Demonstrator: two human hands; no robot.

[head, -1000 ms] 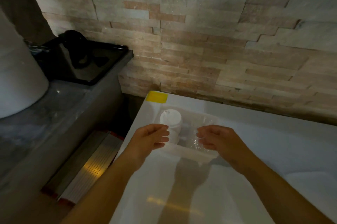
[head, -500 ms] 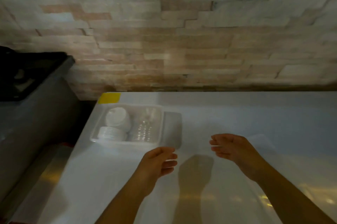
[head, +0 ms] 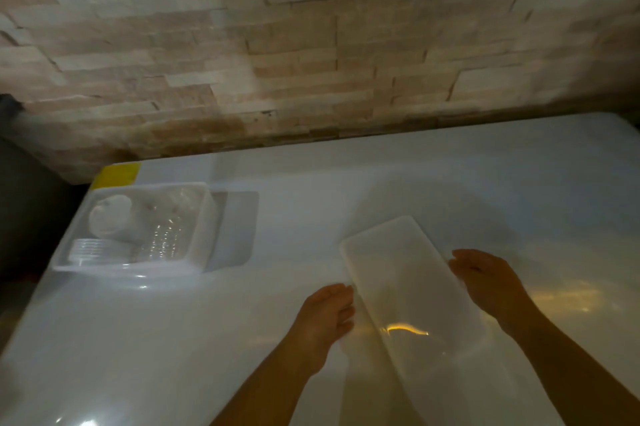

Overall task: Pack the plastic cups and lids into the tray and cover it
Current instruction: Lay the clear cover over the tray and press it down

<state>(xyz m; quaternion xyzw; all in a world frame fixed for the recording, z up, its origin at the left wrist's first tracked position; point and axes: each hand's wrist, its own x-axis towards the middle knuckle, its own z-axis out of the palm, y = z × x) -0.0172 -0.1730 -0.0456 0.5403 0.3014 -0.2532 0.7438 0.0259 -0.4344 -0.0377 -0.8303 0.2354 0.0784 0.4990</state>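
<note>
The packing part looks finished: the clear tray (head: 138, 266) sits at the far left corner of the white counter (head: 346, 183), near a yellow label (head: 116, 175), and it holds a stack of white lids (head: 90, 249) at its near end, a white cup stack (head: 110, 219) lying behind that, and nested clear plastic cups (head: 166, 235) alongside. Nothing else of the set lies loose on the counter. What is left, by my reading, is the covering. The translucent cover (head: 408, 290) is well apart from the tray, down at the right, tilted and lying lengthwise between the two hands. The left hand (head: 325, 318) is half spread with fingertips touching the cover's left edge; the right hand (head: 485, 280) cups its right edge, fingers loosely curled. Whether the cover is already lifted clear of the counter I cannot tell. It has yet to be carried over and set down onto the tray.
</note>
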